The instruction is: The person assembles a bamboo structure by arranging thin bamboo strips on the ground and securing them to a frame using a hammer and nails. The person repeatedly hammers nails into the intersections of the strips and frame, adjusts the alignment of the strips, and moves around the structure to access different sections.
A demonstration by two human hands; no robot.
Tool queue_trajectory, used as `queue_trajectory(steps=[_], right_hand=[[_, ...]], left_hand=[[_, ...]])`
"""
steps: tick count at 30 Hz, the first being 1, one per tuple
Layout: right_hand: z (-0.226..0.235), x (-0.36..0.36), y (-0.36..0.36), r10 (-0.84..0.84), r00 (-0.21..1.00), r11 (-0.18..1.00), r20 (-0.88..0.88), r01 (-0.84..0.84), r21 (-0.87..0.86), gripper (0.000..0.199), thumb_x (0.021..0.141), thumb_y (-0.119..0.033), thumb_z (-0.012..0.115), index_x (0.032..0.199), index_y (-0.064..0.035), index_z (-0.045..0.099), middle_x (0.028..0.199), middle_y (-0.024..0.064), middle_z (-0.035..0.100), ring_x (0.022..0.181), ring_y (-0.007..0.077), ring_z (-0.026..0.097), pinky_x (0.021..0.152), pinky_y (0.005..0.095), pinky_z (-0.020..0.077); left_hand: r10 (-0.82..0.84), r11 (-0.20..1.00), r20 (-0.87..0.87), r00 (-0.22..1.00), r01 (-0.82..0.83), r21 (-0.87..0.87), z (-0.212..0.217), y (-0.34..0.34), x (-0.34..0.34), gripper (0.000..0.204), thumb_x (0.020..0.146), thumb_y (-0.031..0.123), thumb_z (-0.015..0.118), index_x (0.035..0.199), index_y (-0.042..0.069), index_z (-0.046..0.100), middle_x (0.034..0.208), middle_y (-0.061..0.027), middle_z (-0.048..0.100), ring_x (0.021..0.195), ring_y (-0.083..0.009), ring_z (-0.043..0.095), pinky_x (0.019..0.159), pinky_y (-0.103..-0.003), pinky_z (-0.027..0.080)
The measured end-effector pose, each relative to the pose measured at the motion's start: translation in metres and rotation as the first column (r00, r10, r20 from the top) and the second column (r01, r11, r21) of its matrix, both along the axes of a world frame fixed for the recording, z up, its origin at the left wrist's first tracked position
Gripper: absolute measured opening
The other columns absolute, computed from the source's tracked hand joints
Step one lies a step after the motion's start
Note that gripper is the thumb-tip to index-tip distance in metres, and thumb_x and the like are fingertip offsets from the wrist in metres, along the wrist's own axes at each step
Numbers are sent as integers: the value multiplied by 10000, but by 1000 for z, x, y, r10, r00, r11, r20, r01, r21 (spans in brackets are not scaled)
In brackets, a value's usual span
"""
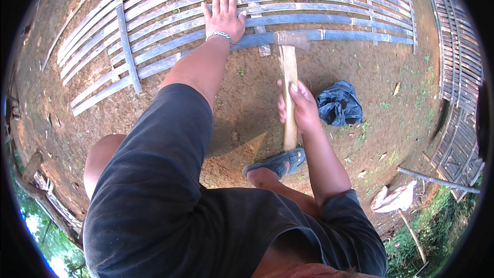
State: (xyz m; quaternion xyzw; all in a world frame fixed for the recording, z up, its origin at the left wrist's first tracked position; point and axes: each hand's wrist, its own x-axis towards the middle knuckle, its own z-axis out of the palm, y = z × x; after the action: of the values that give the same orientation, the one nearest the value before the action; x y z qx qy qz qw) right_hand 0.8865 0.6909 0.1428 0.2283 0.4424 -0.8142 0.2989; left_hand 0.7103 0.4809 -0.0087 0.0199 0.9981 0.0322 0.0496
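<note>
A lattice of split bamboo slats (180, 19) lies on the bare ground ahead, its long strips crossed by a few shorter ones. My left hand (226, 20) rests flat on the slats near the closest ones, fingers stretched forward, a braided band around the wrist. In my right hand (301, 105) is a hammer (289, 67), gripped around its wooden handle. Its head is slightly blurred and appears over the nearest slat, to the right of my left hand; whether it touches the slat I cannot tell.
A crumpled black plastic bag (339, 104) sits right of my right hand. My sandalled foot (275, 166) is below the hammer. Woven bamboo fencing (460, 56) borders the right side, with a pole (437, 179) and a white sack (393, 198) nearby. Logs (38, 185) lie at the lower left.
</note>
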Motion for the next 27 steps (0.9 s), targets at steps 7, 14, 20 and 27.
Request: queue_trajectory(steps=[7, 14, 20, 27], right_hand=[[-72, -17, 7, 284, 948, 133, -144, 109, 985, 327, 971, -211, 573, 1217, 1, 531, 912, 186, 674, 764, 380, 673, 701, 410, 537], [-102, -22, 9, 311, 939, -1, -147, 155, 988, 522, 936, -204, 585, 1426, -88, 452, 1143, 274, 637, 1030, 456, 617, 892, 499, 487], [-104, -31, 16, 274, 961, -57, -42, 60, 997, 548, 922, -185, 600, 1434, -72, 444, 1159, 277, 634, 1049, 453, 614, 896, 491, 492], [-133, -12, 42, 28, 966, 237, -257, 244, 940, 473, 947, -200, 603, 1369, -31, 472, 1067, 221, 655, 865, 362, 666, 772, 435, 528]], left_hand=[[-43, 999, 117, 992, 44, -2, 22, -2, 0, 1033, 852, 782, 426, 1590, 142, 89, 1655, -109, 72, 1528, -293, 31, 1207, -574, 51], [-130, 991, 265, 955, 137, -8, 36, -5, -3, 1386, 525, 892, 671, 1593, 251, 63, 1654, -135, 32, 1515, -384, -9, 1164, -666, 58], [-128, 991, 264, 956, 133, -2, 35, -5, -3, 1369, 541, 884, 673, 1592, 258, 59, 1655, -129, 22, 1516, -379, -9, 1169, -659, 50], [-135, 990, 265, 955, 140, -2, 38, -3, -4, 1351, 558, 877, 668, 1593, 256, 59, 1655, -126, 30, 1518, -372, -16, 1170, -657, 45]])
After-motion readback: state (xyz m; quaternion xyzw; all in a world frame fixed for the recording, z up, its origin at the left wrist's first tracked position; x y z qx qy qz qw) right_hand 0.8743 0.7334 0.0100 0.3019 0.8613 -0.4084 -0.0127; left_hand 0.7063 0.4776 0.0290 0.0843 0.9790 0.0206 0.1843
